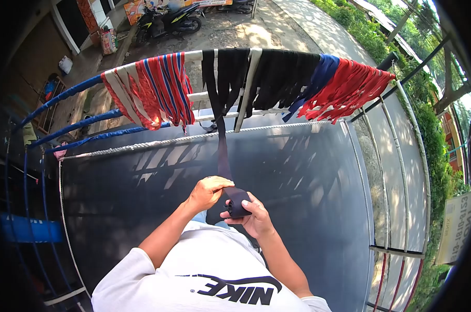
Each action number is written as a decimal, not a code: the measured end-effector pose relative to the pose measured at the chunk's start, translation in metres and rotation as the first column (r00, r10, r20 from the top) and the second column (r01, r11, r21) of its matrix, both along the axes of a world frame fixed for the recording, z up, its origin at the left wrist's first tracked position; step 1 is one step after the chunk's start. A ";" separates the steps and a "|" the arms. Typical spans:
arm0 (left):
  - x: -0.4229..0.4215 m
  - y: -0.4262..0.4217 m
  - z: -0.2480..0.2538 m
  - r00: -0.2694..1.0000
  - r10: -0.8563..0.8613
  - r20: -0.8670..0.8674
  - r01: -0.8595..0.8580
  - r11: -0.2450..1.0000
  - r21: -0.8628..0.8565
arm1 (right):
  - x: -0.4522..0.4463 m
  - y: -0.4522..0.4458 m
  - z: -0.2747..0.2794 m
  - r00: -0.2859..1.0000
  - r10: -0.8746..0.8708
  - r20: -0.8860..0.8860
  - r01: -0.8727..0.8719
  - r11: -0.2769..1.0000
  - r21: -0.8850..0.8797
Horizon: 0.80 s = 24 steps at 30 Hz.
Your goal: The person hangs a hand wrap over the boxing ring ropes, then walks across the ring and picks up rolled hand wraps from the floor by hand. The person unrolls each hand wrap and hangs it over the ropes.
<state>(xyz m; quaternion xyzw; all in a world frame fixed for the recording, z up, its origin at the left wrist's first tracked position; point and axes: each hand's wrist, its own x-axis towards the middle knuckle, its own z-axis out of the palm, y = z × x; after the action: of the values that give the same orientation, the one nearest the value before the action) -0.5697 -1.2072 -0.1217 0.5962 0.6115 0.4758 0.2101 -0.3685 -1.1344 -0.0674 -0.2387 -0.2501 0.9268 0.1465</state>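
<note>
Black strip (238,203), one: part-rolled in the right hand (256,216), fingers curled round the roll, apparently keeping it tight. Left hand (209,192): fingers together, seemingly pinching the length leading up to hanging black strips (285,75), likely for tension.

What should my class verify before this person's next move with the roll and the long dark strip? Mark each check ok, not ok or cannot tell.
1. Roll held in the right hand: ok.
2. Left hand at the strip, just ahead of the roll: ok.
3. Strip drawn out without a visible knot: ok.
4. Strip clear of the hanging black strips: not ok, its upper part overlaps them.
5. Strip's far end loose: cannot tell, lost among them.
</note>
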 end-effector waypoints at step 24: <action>-0.077 0.008 -0.053 0.921 0.388 0.026 -0.348 0.852 -0.391 | -0.048 0.009 -0.003 0.994 -0.086 -0.060 0.083 0.995 -0.052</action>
<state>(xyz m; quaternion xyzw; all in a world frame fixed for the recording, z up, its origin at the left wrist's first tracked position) -0.6468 -1.1988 -0.1749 0.3905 0.7828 0.4103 0.2578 -0.4166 -1.1256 -0.0702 -0.2240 -0.2123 0.9325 0.1875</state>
